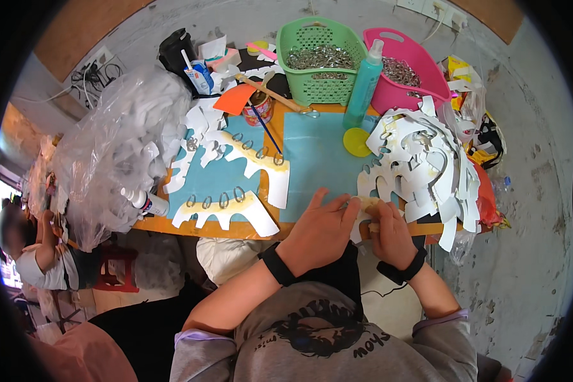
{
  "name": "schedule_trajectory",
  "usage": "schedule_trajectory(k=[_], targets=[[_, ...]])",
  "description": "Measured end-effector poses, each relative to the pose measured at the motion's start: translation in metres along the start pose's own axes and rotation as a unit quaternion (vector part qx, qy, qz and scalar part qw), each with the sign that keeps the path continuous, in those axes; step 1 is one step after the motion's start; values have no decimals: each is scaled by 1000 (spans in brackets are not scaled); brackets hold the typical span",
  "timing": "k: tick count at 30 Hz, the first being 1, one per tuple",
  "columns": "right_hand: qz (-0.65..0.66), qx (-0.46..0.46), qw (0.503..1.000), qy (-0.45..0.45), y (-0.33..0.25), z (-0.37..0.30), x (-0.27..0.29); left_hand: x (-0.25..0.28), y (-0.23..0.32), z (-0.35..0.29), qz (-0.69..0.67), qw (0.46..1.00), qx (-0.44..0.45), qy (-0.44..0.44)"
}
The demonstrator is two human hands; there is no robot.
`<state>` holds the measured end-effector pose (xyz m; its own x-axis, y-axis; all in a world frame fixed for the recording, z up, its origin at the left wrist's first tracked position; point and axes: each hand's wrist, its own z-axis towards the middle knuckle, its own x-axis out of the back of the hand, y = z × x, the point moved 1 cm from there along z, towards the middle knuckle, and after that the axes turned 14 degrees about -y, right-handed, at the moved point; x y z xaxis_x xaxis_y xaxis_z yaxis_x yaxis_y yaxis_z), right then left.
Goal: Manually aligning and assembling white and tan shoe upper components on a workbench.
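Observation:
At the table's front edge, my left hand (319,230) and my right hand (393,239) come together on a white cut-out piece (368,205) with yellowish glue stains. My left thumb and fingertips pinch at its left side; whether a ring is between them is too small to tell. The right fingers are curled over the opposite side. To the left lie more white toothed cut-outs, one near the front (251,213) and one behind it (277,184), with metal rings along their glued edges. A pile of similar white pieces (420,162) rises beside my right hand.
Behind stand a green basket (321,92) and a pink basket (388,95) of metal parts, with a teal spray bottle (363,83) before them. A brush (265,130) leans in a glue can (258,113). Plastic bags (114,153) bulge at left; a person (41,254) sits beyond.

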<state>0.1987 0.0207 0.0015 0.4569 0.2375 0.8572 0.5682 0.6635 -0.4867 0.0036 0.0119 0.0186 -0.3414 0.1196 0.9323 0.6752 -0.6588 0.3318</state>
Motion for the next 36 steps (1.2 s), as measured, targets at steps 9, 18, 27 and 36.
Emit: schedule_trajectory(k=[9, 18, 27, 36], targets=[[-18, -18, 998, 62, -1, 6, -7, -1, 2, -3, 24, 1000, -1, -15], [17, -38, 999, 22, 2, 5, -4, -10, 9, -3, 68, 998, -5, 3], [72, -35, 996, 47, 5, 2, 0, -13, 14, -2, 90, 996, 1, 1], [-39, -31, 999, 23, 1, 9, -2, -15, 17, -3, 85, 996, 6, 6]])
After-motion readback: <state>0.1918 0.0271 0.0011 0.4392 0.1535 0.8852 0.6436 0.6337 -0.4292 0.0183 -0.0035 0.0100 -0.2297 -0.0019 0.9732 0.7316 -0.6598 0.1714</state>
